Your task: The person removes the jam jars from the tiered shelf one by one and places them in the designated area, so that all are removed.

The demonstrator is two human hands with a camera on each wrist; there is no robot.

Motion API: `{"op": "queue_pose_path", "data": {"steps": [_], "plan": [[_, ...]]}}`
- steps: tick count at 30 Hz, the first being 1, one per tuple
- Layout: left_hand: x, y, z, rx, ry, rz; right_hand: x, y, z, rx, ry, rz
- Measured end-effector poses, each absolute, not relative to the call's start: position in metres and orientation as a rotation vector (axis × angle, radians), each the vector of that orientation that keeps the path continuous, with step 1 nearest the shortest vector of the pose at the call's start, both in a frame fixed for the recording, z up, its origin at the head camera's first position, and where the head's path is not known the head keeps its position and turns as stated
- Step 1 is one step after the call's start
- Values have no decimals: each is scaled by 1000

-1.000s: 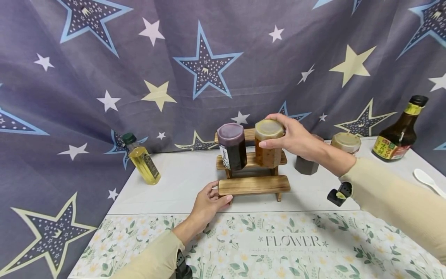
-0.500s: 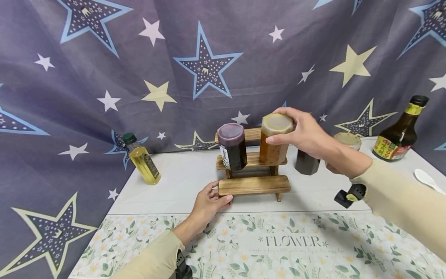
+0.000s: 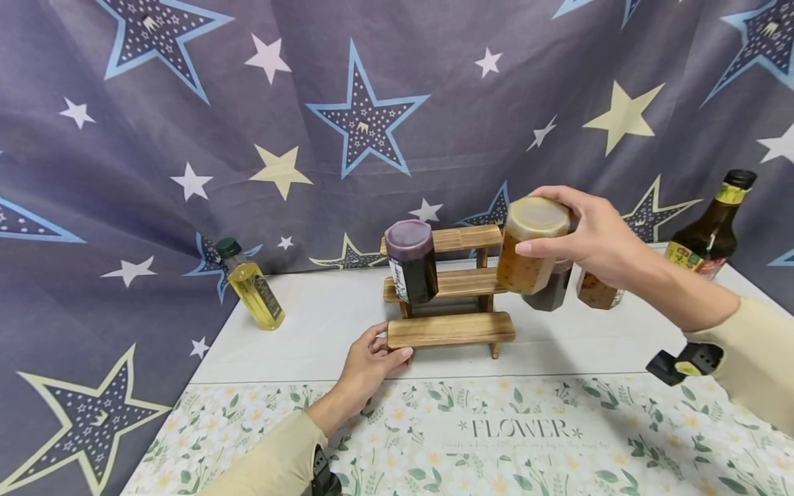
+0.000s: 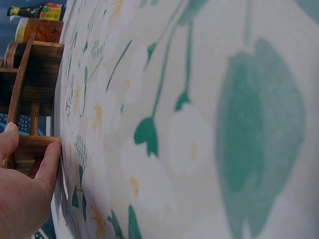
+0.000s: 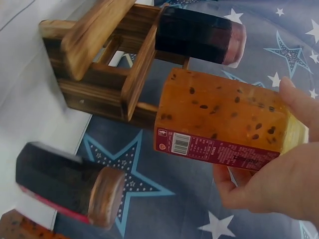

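My right hand (image 3: 598, 231) grips a hexagonal jar of orange jam with dark seeds (image 3: 524, 265) near its pale yellow lid. The jar is off the rack, just right of the middle step; in the right wrist view its barcode label shows. My left hand (image 3: 366, 362) holds the left end of the lowest step of a three-step wooden rack (image 3: 453, 331), thumb and fingers about the board, as the left wrist view shows. A dark jar with a purple lid (image 3: 418, 275) stands at the left of the rack's middle step.
Right of the rack stand another dark jar (image 3: 552, 293), partly hidden by the held jar, and a second seeded orange jar (image 3: 598, 293). A brown sauce bottle (image 3: 710, 234) is at the far right, an oil bottle (image 3: 257, 293) at the left. A starry cloth (image 3: 248, 103) hangs behind.
My right hand has lifted the orange jar off the middle step and carried it rightward, away from the dark jar. My left hand has stayed on the rack.
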State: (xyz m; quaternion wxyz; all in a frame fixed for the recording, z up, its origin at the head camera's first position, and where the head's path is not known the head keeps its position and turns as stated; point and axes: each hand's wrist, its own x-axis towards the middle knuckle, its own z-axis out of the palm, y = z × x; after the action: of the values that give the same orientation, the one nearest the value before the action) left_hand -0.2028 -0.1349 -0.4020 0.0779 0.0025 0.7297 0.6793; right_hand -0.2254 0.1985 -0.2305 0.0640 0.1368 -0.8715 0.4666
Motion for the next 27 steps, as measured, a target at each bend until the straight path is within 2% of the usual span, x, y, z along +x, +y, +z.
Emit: {"op": "queue_pose_path", "data": {"steps": [27], "plan": [[-204, -137, -404, 36, 2185, 2029, -203, 253, -287, 269, -2668, 1310]]}}
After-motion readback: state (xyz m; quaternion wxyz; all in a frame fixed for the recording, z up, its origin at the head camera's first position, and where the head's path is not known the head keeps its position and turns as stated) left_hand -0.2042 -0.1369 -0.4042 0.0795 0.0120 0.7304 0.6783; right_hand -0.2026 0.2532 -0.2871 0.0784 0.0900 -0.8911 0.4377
